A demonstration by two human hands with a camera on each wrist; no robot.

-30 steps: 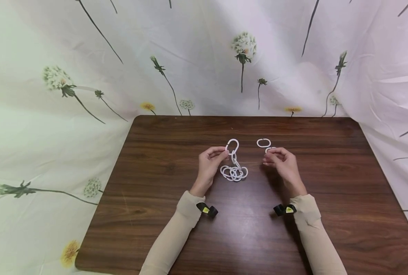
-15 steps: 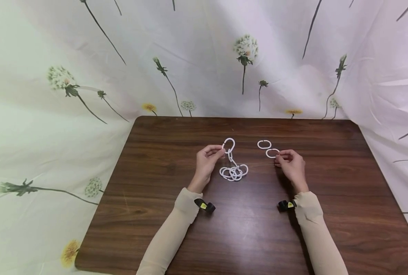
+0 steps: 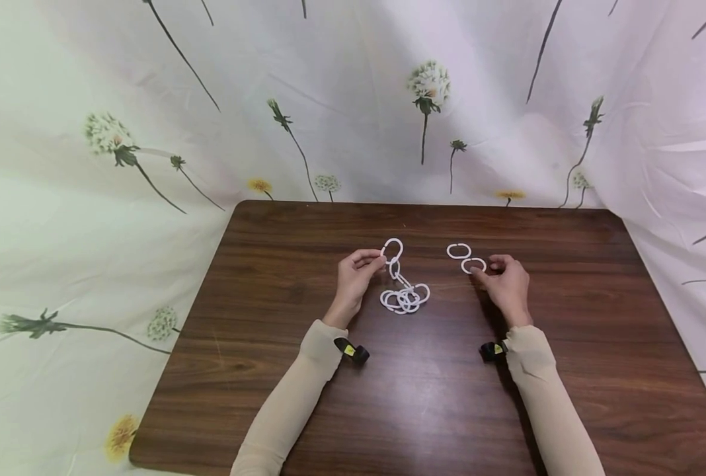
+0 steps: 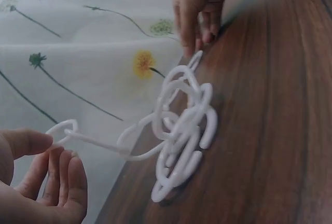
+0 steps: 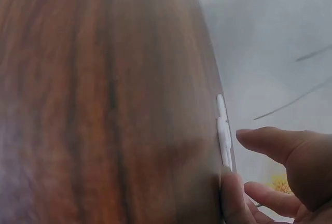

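Note:
My left hand (image 3: 354, 281) pinches the white plastic end link (image 3: 402, 248) of a chain between thumb and fingers, holding it raised. From this link the chain (image 4: 189, 117) slopes down to a heap of interlocked links (image 3: 408, 301) on the table. To the right, my right hand (image 3: 508, 284) is at the nearer of two loose white links (image 3: 463, 268). Its thumb and fingers are spread apart in the right wrist view, with a fingertip (image 5: 232, 185) at the near end of the links; whether it touches cannot be told. The farther loose link (image 3: 449, 252) lies just beyond.
A brown wood-grain table (image 3: 258, 344) with rounded corners lies under everything. Behind it hangs a pale cloth (image 3: 353, 99) printed with dandelions, meeting the table's far edge. Each wrist wears a black strap with a small camera (image 3: 360, 356).
The left hand has shifted slightly left with the end link. The right hand has moved right and its fingers have spread off the nearer loose link, which now shows whole.

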